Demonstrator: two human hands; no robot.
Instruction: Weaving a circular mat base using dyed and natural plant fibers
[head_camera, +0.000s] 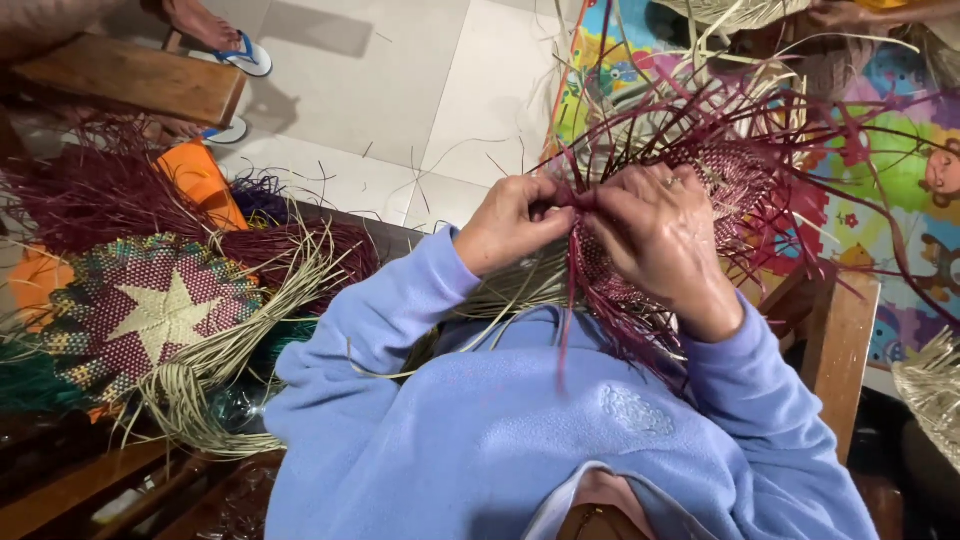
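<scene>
Maroon straw makes up the round woven piece (735, 185) held up in front of the blue fleece pullover (520, 430), with loose dyed strands (800, 120) fanning out from its rim in every direction. Left of this piece, on the low wooden counter (70, 490), a finished mat with a pale star (160, 315) is laid among bundles of undyed straw (250, 330); beyond the piece, a bright play mat (900, 170) is spread over the pale tiled floor (400, 80), and another person's hand (835, 14) is seen at the top edge. From here a strand could be snapped or creased if it is pulled too sharply at the rim, and the many free ends could be crossed out of order, so that the weave would be loosened or the pattern spoiled. The right hand (655, 235) is laid over the near edge of the woven piece, fingers curled and pinched on strands, a ring worn on one finger. The left hand (510, 225) is closed beside it, thumb and fingertips pressed on a maroon strand at the same edge.
</scene>
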